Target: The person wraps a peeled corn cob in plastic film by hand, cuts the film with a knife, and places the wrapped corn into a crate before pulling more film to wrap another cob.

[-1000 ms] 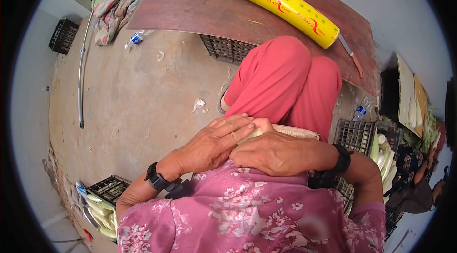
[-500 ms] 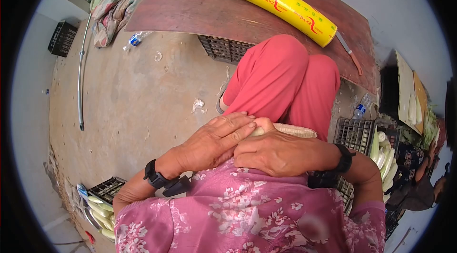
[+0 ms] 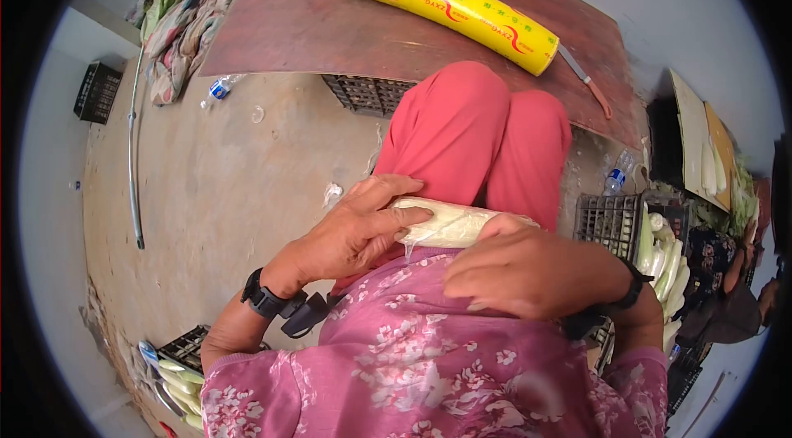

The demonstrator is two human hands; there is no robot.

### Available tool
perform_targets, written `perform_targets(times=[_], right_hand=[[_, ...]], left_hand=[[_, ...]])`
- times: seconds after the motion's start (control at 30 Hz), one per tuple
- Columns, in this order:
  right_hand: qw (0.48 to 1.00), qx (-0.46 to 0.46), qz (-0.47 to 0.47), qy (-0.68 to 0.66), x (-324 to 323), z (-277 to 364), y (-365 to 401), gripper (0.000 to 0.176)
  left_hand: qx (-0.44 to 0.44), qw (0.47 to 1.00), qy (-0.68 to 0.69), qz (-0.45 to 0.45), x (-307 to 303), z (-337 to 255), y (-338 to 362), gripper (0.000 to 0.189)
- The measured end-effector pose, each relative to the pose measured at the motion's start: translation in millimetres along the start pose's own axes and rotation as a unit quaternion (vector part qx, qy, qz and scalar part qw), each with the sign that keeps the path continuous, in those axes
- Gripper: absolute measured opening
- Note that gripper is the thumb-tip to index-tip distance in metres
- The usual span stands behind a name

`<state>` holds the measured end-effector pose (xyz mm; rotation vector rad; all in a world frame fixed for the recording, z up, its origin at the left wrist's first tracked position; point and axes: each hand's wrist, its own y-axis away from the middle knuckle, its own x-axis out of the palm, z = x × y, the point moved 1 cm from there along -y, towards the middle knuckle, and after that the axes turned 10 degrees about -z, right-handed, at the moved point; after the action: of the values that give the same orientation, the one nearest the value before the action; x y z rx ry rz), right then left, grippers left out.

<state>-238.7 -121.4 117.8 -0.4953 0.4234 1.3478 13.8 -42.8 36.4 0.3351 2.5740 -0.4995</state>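
Corn [image 3: 450, 225], ends hidden, right hand [image 3: 532, 269] blurred

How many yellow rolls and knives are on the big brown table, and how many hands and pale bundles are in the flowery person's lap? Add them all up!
Yellow roll: 1
Knife: 1
Hands (left hand, right hand): 2
Pale bundle: 1
Total: 5

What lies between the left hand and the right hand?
The middle stretch of a pale, film-wrapped piece, lying across the lap between the left hand and the right hand. The head view shows it.
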Motion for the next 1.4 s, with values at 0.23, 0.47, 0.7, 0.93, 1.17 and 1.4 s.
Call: perform_targets(times=[0.23, 0.47, 0.7, 0.93, 1.17, 1.4], right_hand=[[0.962, 0.171, -0.173, 0.127, -16, -20, 35, 0.056], [0.952, 0.196, -0.184, 0.145, 16, -45, 48, 0.069], [0.96, 0.163, -0.168, 0.154, 20, -54, 46, 0.05], [0.959, 0.134, -0.185, 0.168, 7, -49, 30, 0.047], [0.97, 0.146, -0.156, 0.116, -16, -68, 18, 0.048], [0.975, 0.13, -0.132, 0.12, -13, -72, 23, 0.052]], left_hand=[[0.014, 0.999, -0.012, -0.026, -2, -12, -6, 0.029], [0.055, 0.993, -0.109, -0.005, 4, -23, 0, 0.032], [0.089, 0.986, -0.139, -0.002, 13, -24, 12, 0.033], [0.103, 0.983, -0.143, -0.054, 19, -18, 12, 0.036], [0.12, 0.978, -0.141, -0.098, 24, -12, -7, 0.047], [0.104, 0.983, -0.132, -0.078, 34, 2, 1, 0.043]])
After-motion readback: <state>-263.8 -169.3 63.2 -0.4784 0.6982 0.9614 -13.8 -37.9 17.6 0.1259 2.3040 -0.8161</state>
